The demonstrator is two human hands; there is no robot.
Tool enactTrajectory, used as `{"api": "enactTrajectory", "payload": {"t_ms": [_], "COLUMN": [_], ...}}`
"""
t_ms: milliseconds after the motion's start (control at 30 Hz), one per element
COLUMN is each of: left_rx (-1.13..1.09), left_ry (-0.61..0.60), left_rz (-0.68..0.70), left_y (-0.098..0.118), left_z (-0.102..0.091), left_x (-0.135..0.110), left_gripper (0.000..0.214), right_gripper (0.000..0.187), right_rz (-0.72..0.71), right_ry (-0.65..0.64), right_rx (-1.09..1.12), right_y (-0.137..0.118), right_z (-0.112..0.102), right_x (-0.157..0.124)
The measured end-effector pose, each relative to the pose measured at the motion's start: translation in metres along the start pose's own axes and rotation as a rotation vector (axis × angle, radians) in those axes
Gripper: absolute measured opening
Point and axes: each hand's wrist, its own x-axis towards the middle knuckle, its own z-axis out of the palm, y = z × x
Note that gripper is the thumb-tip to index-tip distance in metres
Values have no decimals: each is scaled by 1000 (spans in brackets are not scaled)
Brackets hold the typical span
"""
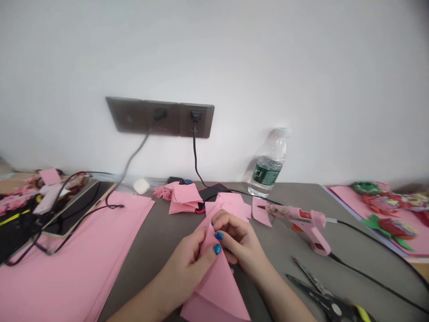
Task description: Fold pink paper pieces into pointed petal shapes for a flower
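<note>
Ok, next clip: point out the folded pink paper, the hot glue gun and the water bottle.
Folded pink paper (219,281): head view, lower flap.
Hot glue gun (291,213): head view, pink barrel.
Water bottle (266,172): head view, green label.

L hand (182,266) low, R hand (241,239) just above, fingers (223,219) pinched together, blue nails (217,249)

The left hand (182,268) and the right hand (239,239) are bare, and the forearms (140,308) run uncovered out of the bottom of the view. The thumbnails (217,249) are painted a glossy teal blue, neatly rounded, with polish covering each nail.
</note>
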Motion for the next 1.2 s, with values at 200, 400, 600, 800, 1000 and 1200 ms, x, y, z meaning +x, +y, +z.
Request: {"api": "enactTrajectory", "payload": {"t_ms": [200, 400, 600, 800, 1000, 1200], "left_rx": [39, 226, 318, 364, 337, 310], "left_ry": [-19, 12, 1, -36, -34, -31], "left_rz": [1, 92, 171, 218, 210, 189], "left_y": [4, 2, 6, 10, 10, 11], "left_z": [3, 2, 1, 1, 4, 5], "left_x": [-2, -2, -5, -8, -9, -11], "left_gripper": [41, 38, 31, 28, 30, 31], "right_gripper": [28, 27, 24, 19, 16, 18], "right_rz": [150, 142, 115, 118, 107, 112], "right_ry": [-135, -145, -79, -55, -76, -75], "right_rx": [14, 70, 82, 93, 138, 108], "right_y": [-6, -5, -4, -1, 0, 0], "right_z": [4, 5, 4, 4, 6, 6], "right_x": [-4, -2, -2, -2, -2, -4]}}
